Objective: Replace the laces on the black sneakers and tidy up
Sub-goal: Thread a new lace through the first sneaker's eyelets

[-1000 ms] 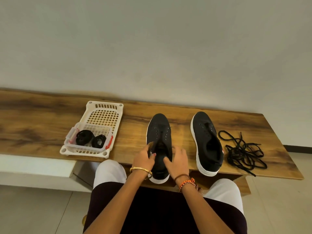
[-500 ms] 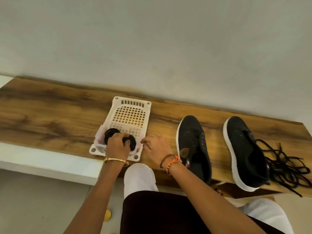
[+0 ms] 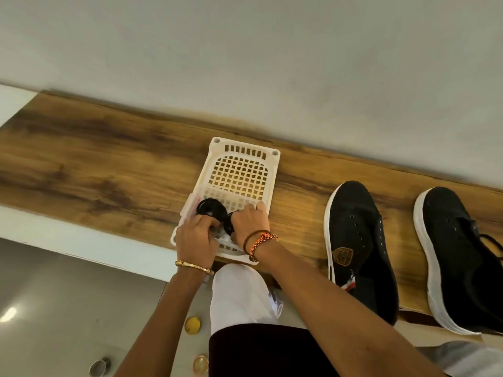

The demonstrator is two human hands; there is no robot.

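Wooden bench top runs under both my hands and off to their left and right, wall behind it. Two black sneakers, white soles, sit on the bench to the right of my right hand: the nearer sneaker is just beside my right forearm, eyelets bare, gold badge on the tongue; the farther sneaker is further right, at the frame edge. A bit of loose black lace shows at that shoe's right side, well apart from my hands.

White plastic basket with a grid bottom sits on the bench right under and ahead of my hands; its far end is bare, its near end is where I'm reaching in. A clear plastic packet lies in that near end, partly hidden by my fingers.

Left hand, gold bangle on the wrist, is in the basket's near left corner, fingers curled onto a coiled bundle of black laces that sits just ahead of my knuckles. Right hand, orange and brown thread bands on the wrist, is just beside the left, touching or nearly so; thumb side curls round a second black lace coil between the two hands, other fingers reach forward onto the basket floor. Can't tell how firm either grip is.

Below my wrists: my knee in white cloth, floor with a few small round objects, too small to name.
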